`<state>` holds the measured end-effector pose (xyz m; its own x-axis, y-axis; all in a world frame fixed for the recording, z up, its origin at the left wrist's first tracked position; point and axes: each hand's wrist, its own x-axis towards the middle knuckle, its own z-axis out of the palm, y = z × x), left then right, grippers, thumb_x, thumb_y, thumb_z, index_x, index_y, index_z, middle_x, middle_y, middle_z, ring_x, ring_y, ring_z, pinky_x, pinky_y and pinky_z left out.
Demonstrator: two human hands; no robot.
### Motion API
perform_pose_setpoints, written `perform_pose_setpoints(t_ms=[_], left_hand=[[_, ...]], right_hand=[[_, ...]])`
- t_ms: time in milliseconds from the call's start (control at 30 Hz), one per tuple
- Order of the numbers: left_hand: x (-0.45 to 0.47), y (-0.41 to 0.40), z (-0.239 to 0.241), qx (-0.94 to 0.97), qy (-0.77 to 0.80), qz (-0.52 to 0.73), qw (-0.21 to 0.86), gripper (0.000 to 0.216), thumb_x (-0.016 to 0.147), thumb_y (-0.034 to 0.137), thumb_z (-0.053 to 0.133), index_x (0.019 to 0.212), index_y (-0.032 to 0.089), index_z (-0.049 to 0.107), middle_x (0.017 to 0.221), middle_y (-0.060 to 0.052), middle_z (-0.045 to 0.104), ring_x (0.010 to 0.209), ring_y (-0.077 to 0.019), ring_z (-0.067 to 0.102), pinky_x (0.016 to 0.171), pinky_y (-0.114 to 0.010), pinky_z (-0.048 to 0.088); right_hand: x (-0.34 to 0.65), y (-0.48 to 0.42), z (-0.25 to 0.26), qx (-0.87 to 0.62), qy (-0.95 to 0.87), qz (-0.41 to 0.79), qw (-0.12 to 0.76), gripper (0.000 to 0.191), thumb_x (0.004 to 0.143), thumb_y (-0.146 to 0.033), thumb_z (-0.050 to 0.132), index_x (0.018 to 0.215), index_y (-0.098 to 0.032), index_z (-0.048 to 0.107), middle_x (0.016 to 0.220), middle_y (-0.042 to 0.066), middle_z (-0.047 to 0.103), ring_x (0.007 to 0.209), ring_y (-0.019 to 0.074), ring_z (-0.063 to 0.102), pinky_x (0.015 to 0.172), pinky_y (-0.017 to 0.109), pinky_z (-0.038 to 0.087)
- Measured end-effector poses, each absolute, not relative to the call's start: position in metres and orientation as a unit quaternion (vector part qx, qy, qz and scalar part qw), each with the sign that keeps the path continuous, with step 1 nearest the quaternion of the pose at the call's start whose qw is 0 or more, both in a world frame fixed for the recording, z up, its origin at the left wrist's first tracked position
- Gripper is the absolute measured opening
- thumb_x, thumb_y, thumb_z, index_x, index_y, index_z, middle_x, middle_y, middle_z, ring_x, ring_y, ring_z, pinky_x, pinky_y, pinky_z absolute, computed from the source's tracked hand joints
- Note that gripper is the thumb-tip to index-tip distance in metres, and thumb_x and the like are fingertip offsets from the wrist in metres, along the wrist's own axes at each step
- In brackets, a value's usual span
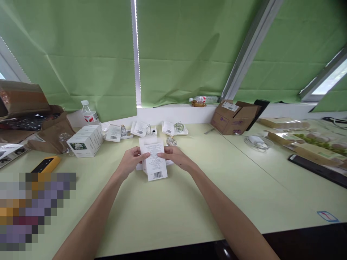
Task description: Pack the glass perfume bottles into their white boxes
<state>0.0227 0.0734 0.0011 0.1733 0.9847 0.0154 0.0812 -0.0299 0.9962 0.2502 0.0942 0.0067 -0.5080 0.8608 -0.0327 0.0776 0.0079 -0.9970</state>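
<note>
Between my two hands is a white cardboard box (154, 166) with fine print and a barcode, its top end looking unfolded. My left hand (132, 160) is closed on its left edge, thumb on the printed face. On the right edge my right hand (177, 157) pinches it the same way. A pale tray-like piece shows partly behind the box, mostly hidden. Just beyond my right hand stands a clear glass bottle (171, 141). Farther back lie printed white cards (113, 133) beside small glass bottles, and a round glass bottle (179, 126) on a white tray.
Several white boxes (84, 142) stand in a row at left, near a plastic water bottle (90, 115) and a yellow-black device (46, 164). Toward the right are an open carton (234, 117), a white charger with cable (257, 142), packs of green fruit (317, 144) and a long black object (318, 169).
</note>
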Motion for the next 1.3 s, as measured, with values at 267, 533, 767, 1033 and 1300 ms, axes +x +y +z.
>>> perform_pose_setpoints(t_ms=[267,533,767,1033,1300], left_hand=[[0.0255,0.0722,0.002,0.551,0.485,0.446,0.512,0.042,0.071,0.047,0.077,0.098,0.017,0.066,0.105,-0.01,0.073,0.093,-0.0274,0.069,0.077,-0.038,0.056],[0.0291,0.0642,0.0067,0.565,0.433,0.377,0.593,0.059,0.07,0.041,0.079,0.122,0.022,0.059,0.113,-0.012,0.07,0.099,-0.0313,0.068,0.082,-0.046,0.056],[0.0288,0.0676,0.0026,0.566,0.469,0.393,0.552,0.056,0.07,0.044,0.078,0.118,0.022,0.061,0.108,-0.012,0.072,0.093,-0.0312,0.07,0.076,-0.044,0.056],[0.0276,0.0697,0.0008,0.55,0.462,0.406,0.566,0.057,0.07,0.048,0.077,0.118,0.02,0.06,0.111,-0.013,0.071,0.097,-0.0312,0.069,0.079,-0.044,0.056],[0.0286,0.0679,0.0031,0.533,0.43,0.41,0.602,0.056,0.078,0.052,0.068,0.123,0.02,0.06,0.112,-0.014,0.07,0.099,-0.0307,0.068,0.08,-0.042,0.055]], right_hand=[[0.2485,0.0939,0.0072,-0.388,-0.622,0.595,0.33,0.036,0.077,-0.041,0.074,0.105,-0.017,0.072,0.108,0.009,0.073,0.102,0.0255,0.067,0.095,0.042,0.051],[0.2502,0.0986,0.002,-0.42,-0.601,0.576,0.361,0.039,0.077,-0.043,0.074,0.104,-0.015,0.071,0.104,0.011,0.074,0.096,0.0259,0.069,0.087,0.04,0.055],[0.2481,0.0969,0.0034,-0.422,-0.606,0.579,0.346,0.037,0.079,-0.043,0.072,0.104,-0.016,0.072,0.107,0.01,0.073,0.097,0.0249,0.069,0.087,0.041,0.056],[0.2497,0.0981,0.0036,-0.42,-0.605,0.578,0.353,0.034,0.078,-0.043,0.073,0.099,-0.016,0.072,0.103,0.01,0.074,0.096,0.0247,0.069,0.088,0.04,0.055],[0.2493,0.1014,-0.0006,-0.435,-0.603,0.574,0.343,0.035,0.081,-0.048,0.068,0.092,-0.016,0.074,0.098,0.009,0.074,0.091,0.024,0.07,0.087,0.039,0.055]])
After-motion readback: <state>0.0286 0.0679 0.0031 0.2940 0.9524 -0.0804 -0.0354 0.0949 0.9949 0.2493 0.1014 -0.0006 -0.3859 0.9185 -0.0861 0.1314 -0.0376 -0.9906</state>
